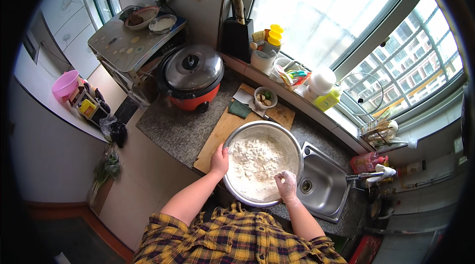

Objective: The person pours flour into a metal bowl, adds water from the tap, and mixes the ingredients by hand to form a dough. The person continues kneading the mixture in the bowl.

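Observation:
A large stainless steel bowl [294, 141] holds crumbly, floury dough [256, 163] and stands partly over a wooden cutting board [211, 145]. My left hand [220, 160] grips the bowl's left rim. Over the lower right of the bowl is my right hand [286, 185], dusted with flour, its fingers curled together; whether they pinch a bit of dough cannot be told. Behind the bowl, a cleaver [249, 99], a dark green scouring pad [239, 109] and a small bowl [274, 97] with pieces of food lie on the board.
A red electric pot [195, 98] with a metal lid stands at the counter's left. The steel sink [326, 178] and its faucet [362, 176] are close on the right. A knife block [237, 37], a white tub [322, 81] and a yellow-green bottle [328, 100] line the windowsill.

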Action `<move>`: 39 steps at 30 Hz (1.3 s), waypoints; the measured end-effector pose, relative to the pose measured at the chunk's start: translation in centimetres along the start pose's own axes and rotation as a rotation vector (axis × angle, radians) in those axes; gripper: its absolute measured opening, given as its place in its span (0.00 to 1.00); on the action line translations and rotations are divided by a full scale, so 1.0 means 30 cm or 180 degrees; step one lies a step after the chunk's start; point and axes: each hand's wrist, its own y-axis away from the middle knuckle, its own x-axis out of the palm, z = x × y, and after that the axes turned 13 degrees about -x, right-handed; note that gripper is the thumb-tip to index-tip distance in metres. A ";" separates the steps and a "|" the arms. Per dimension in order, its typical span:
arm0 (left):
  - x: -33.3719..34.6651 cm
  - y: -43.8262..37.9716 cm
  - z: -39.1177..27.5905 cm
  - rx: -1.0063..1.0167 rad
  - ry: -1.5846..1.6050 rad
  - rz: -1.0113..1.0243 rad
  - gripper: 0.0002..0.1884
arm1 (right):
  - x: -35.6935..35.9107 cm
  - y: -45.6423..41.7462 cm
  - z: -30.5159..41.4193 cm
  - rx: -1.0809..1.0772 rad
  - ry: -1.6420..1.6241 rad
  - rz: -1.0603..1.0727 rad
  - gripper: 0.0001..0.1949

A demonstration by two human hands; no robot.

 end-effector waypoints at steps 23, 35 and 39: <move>0.001 -0.002 0.000 -0.0053 -0.0066 0.0027 0.18 | -0.006 -0.010 0.001 -0.0105 0.0032 -0.0079 0.07; 0.001 0.001 -0.002 -0.0045 -0.0070 0.0000 0.19 | 0.002 0.004 -0.030 0.0050 0.0020 0.0353 0.11; 0.000 0.001 -0.003 0.0008 -0.0073 -0.0025 0.19 | 0.010 0.005 -0.033 0.0030 0.0186 0.0228 0.14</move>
